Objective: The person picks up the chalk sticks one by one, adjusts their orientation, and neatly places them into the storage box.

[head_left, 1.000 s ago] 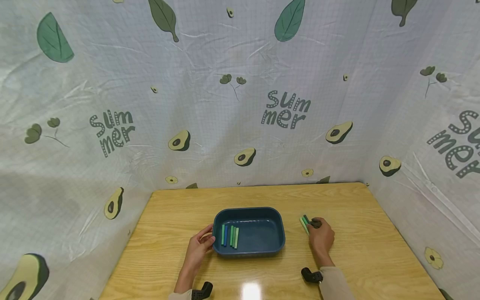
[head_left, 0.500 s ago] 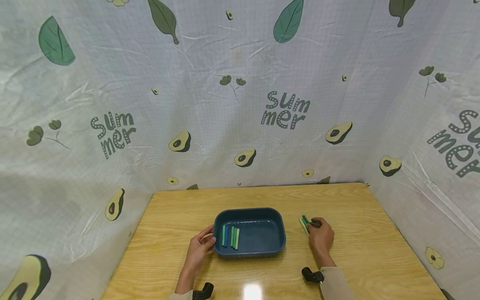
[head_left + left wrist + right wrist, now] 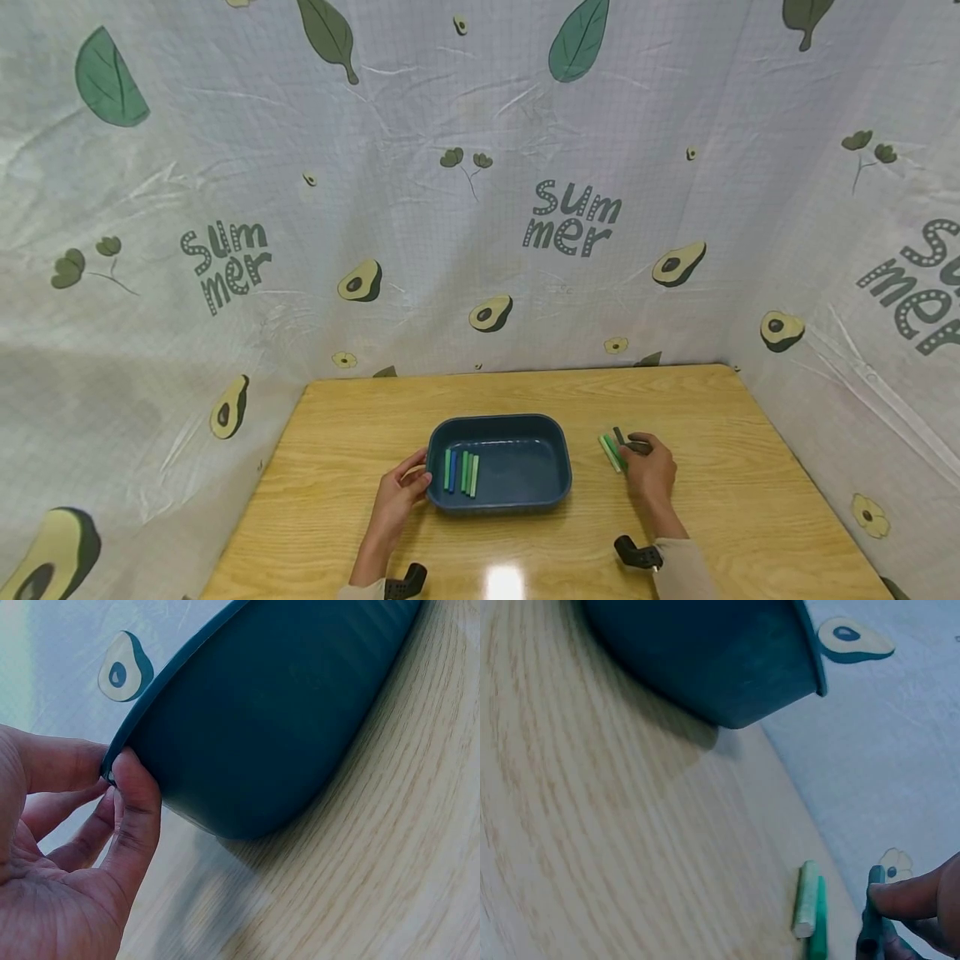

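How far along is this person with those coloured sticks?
Partway, it seems. Looks done: a row of green and blue sticks lies in the left part of the tray, whose edge the left hand grips. In hand: a dark stick, pinched by the right hand. Probably left: a pale green stick and a brighter green stick on the table.

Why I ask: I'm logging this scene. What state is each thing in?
Tray: upright on the table
Sticks inside: lying in a row
Left hand: pinching the tray's rim
Dark stick: held, table contact unclear
Right hand: pinching the dark stick
Pale stick: lying on the table
Green stick: lying beside the pale stick
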Available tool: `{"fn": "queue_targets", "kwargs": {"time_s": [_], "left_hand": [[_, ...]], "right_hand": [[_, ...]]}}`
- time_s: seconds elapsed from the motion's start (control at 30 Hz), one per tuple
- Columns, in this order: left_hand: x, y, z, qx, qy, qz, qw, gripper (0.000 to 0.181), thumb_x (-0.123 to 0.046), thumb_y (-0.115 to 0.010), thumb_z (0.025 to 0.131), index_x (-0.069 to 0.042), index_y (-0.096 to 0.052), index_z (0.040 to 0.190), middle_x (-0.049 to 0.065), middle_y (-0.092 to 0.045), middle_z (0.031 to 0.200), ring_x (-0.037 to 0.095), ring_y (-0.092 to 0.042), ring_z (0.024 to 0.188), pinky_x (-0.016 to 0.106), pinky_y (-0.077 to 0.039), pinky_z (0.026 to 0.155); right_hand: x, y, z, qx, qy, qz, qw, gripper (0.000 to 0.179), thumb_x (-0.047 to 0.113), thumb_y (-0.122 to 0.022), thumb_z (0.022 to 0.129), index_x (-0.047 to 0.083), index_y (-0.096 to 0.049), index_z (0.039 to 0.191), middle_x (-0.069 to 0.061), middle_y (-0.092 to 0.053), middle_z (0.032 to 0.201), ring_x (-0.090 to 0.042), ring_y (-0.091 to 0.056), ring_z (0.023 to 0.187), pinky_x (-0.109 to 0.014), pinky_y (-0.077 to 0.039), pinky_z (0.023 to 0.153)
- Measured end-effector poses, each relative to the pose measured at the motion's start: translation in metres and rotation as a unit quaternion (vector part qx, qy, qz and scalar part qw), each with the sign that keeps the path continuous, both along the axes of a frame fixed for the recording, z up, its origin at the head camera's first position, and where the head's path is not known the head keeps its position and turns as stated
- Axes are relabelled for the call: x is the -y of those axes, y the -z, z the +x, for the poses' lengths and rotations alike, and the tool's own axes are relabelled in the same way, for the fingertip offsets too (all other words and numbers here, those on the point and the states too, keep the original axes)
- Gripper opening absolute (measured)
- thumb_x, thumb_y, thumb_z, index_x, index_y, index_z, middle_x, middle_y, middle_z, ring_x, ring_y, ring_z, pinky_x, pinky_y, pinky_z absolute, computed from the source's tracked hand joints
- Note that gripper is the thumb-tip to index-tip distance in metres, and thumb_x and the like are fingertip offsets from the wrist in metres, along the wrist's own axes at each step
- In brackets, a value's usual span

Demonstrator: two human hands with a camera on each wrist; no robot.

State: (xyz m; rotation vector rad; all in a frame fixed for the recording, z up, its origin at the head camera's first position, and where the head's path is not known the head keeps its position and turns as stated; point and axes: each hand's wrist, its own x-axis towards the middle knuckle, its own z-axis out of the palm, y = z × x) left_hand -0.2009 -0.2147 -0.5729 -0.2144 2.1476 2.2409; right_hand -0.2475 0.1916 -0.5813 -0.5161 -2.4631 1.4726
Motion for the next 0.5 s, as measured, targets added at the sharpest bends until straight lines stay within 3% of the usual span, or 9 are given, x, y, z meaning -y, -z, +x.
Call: {"fn": "queue_targets", "kwargs": {"time_s": [0.23,0.5], "left_hand": [[0.0,-0.001,-0.001,-0.001,0.003,-0.005,1.0,0.048,0.001,-0.058,0.095,0.0,-0.049,0.142,0.025,-0.049,0.135,0.023,-0.061,0.107,0.026,-0.054,0.074],[-0.001,-0.002,-0.001,-0.001,0.0,-0.001,1.0,0.049,0.0,-0.058,0.095,0.001,-0.048,0.143,0.023,-0.05,0.134,0.018,-0.062,0.104,0.026,-0.054,0.074]], "right_hand": [[-0.004,-0.01,0.003,0.018,-0.039,-0.004,0.9991,0.038,0.013,-0.064,0.094,-0.001,-0.058,0.129,-0.029,-0.066,0.117,-0.043,-0.064,0.103,-0.051,-0.049,0.088],[-0.007,-0.019,0.004,0.029,-0.075,-0.021,0.9966,0.039,0.01,-0.061,0.095,-0.001,-0.056,0.132,-0.029,-0.064,0.12,-0.04,-0.065,0.106,-0.038,-0.054,0.079]]}}
